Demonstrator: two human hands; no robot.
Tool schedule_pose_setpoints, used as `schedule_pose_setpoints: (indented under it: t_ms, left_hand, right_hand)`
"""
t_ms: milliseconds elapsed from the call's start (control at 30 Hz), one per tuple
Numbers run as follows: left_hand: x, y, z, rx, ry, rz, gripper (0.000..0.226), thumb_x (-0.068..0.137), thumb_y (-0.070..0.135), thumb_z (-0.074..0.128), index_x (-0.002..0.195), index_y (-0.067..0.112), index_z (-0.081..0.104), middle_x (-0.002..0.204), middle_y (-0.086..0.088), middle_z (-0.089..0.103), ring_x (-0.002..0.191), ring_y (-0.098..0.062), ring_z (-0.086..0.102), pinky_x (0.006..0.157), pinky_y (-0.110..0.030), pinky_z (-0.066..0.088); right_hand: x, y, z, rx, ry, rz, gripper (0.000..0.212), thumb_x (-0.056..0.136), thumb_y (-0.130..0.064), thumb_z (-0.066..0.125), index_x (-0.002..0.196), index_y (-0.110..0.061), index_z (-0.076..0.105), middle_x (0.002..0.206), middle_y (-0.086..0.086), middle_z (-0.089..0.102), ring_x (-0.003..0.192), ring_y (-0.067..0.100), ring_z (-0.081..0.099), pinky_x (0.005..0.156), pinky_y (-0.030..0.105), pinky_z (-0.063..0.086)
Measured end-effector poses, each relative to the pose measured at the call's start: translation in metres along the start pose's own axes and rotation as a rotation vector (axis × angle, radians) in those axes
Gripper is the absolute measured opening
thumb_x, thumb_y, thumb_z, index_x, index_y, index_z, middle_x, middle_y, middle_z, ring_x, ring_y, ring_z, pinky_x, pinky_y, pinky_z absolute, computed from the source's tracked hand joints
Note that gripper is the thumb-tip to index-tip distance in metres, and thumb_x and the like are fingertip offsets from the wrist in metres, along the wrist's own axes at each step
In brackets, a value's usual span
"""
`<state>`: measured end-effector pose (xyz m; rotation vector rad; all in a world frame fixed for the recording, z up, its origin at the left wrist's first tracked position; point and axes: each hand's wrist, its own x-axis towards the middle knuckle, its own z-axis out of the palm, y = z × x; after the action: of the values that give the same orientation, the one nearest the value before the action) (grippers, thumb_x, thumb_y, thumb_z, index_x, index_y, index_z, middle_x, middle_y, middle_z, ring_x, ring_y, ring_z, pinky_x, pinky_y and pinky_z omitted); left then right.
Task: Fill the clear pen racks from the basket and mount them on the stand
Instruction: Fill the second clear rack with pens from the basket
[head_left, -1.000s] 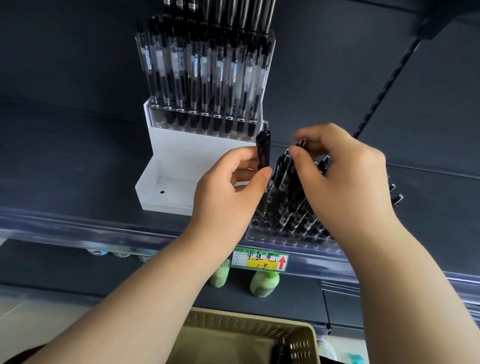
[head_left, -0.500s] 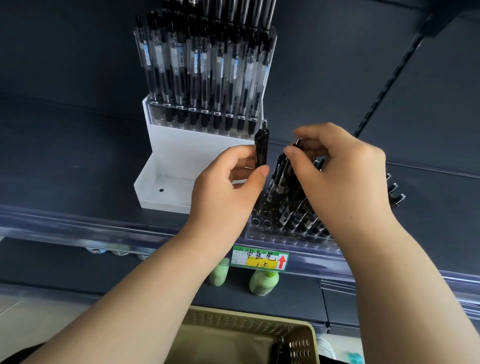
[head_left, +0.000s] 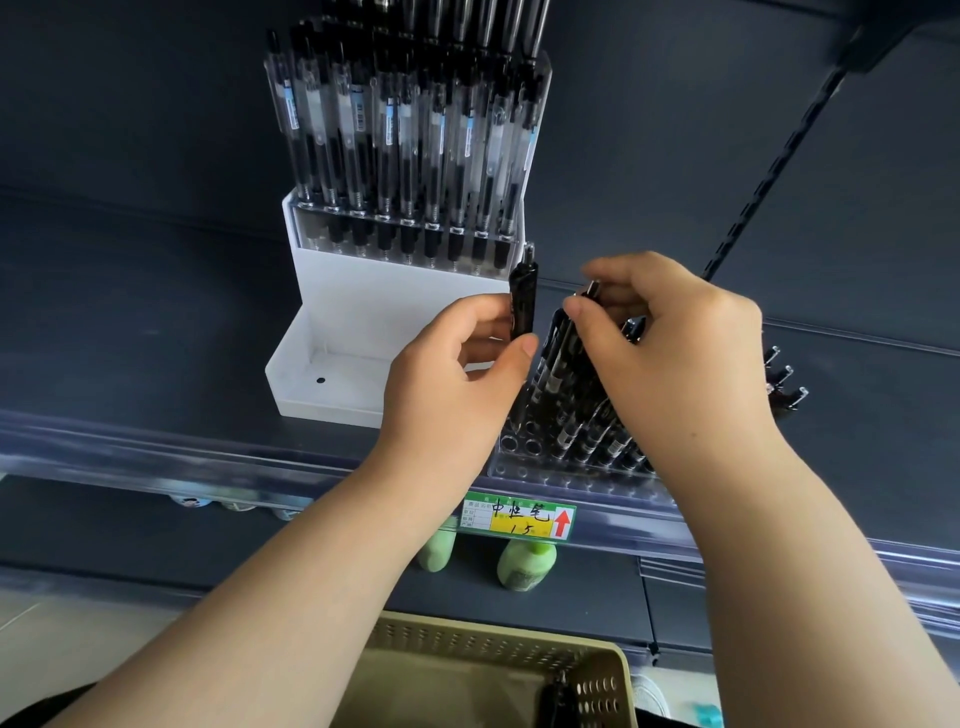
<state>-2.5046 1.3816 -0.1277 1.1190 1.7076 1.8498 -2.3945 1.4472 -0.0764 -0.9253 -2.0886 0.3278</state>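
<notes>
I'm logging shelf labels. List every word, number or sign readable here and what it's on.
"中性笔": handwritten on the shelf price tag.
"1 5": handwritten below, on its yellow strip; any decimal point is unclear.
Red up arrow: the tag's right end.
Printed fields at the tag's left: too small to read.
Labels on the racked pens: too small.
Labels on the green bottles: blurred.

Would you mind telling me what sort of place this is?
Probably a shop's stationery aisle: a handwritten price label on the shelf rail, a white stand stocked with pens, and green bottles shelved below.
</notes>
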Motion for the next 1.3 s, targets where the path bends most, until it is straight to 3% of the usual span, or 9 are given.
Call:
schedule_pose_setpoints:
  t_ms: [267, 500, 767, 933, 1067, 1200, 1300]
  left_hand:
    - [0.0, -0.002, 0.002, 0.0, -0.001, -0.005, 0.018, 0.084, 0.019, 0.067, 0.096, 0.032, 0.064, 0.085, 0.016, 0.067, 0.081, 0.003, 0.063, 0.068, -0.011, 0.051]
    - [-0.001, 0.0, 0.002, 0.013, -0.005, 0.004, 0.018, 0.083, 0.02, 0.068, 0.096, 0.031, 0.064, 0.086, 0.014, 0.068, 0.082, 0.003, 0.063, 0.07, -0.01, 0.049]
    - [0.001, -0.001, -0.002, 0.082, 0.029, 0.002, 0.018, 0.083, 0.022, 0.068, 0.1, 0.027, 0.065, 0.089, 0.013, 0.068, 0.084, 0.005, 0.062, 0.073, -0.009, 0.049]
    - [0.001, 0.0, -0.003, 0.09, 0.032, -0.007, 0.018, 0.083, 0.022, 0.068, 0.099, 0.028, 0.065, 0.089, 0.013, 0.068, 0.083, 0.004, 0.062, 0.072, -0.008, 0.048]
    - [0.0, 0.001, -0.003, 0.087, 0.019, -0.006, 0.018, 0.082, 0.022, 0.068, 0.1, 0.027, 0.065, 0.089, 0.013, 0.068, 0.083, 0.002, 0.063, 0.075, -0.016, 0.052]
    - [-0.002, 0.002, -0.003, 0.09, 0.007, 0.004, 0.018, 0.082, 0.023, 0.068, 0.098, 0.029, 0.065, 0.088, 0.013, 0.068, 0.083, 0.002, 0.063, 0.073, -0.016, 0.052]
    - [-0.002, 0.002, -0.003, 0.096, 0.004, 0.002, 0.018, 0.082, 0.023, 0.068, 0.099, 0.029, 0.065, 0.088, 0.013, 0.068, 0.083, 0.003, 0.063, 0.073, -0.018, 0.053]
  right_hand:
    - [0.0, 0.007, 0.001, -0.064, -0.003, -0.064, 0.013, 0.081, -0.01, 0.068, 0.094, -0.013, 0.072, 0.082, 0.002, 0.07, 0.071, 0.008, 0.056, 0.072, -0.002, 0.032]
    - [-0.001, 0.005, -0.005, -0.115, 0.006, -0.112, 0.01, 0.083, -0.011, 0.065, 0.088, -0.013, 0.073, 0.079, 0.002, 0.069, 0.08, 0.02, 0.061, 0.075, 0.02, 0.042]
    - [-0.005, 0.003, -0.01, -0.19, -0.085, -0.141, 0.031, 0.075, -0.007, 0.046, 0.084, -0.012, 0.075, 0.084, 0.003, 0.072, 0.09, 0.03, 0.06, 0.079, 0.046, 0.049]
    - [-0.007, 0.005, -0.005, -0.219, -0.104, -0.153, 0.027, 0.076, -0.007, 0.05, 0.086, -0.011, 0.075, 0.086, 0.004, 0.072, 0.09, 0.031, 0.06, 0.079, 0.048, 0.048]
    - [-0.007, 0.006, -0.005, -0.243, -0.113, -0.168, 0.019, 0.079, -0.008, 0.057, 0.085, -0.014, 0.074, 0.083, 0.002, 0.071, 0.088, 0.029, 0.059, 0.08, 0.043, 0.046]
    - [-0.006, 0.007, -0.002, -0.232, -0.088, -0.1, 0.005, 0.081, -0.023, 0.068, 0.083, -0.022, 0.072, 0.081, -0.008, 0.069, 0.091, 0.021, 0.057, 0.08, 0.029, 0.026]
    - [-0.007, 0.007, 0.004, -0.207, -0.053, -0.05, 0.002, 0.081, -0.022, 0.068, 0.08, -0.023, 0.07, 0.077, -0.01, 0.068, 0.088, 0.019, 0.057, 0.078, 0.028, 0.023]
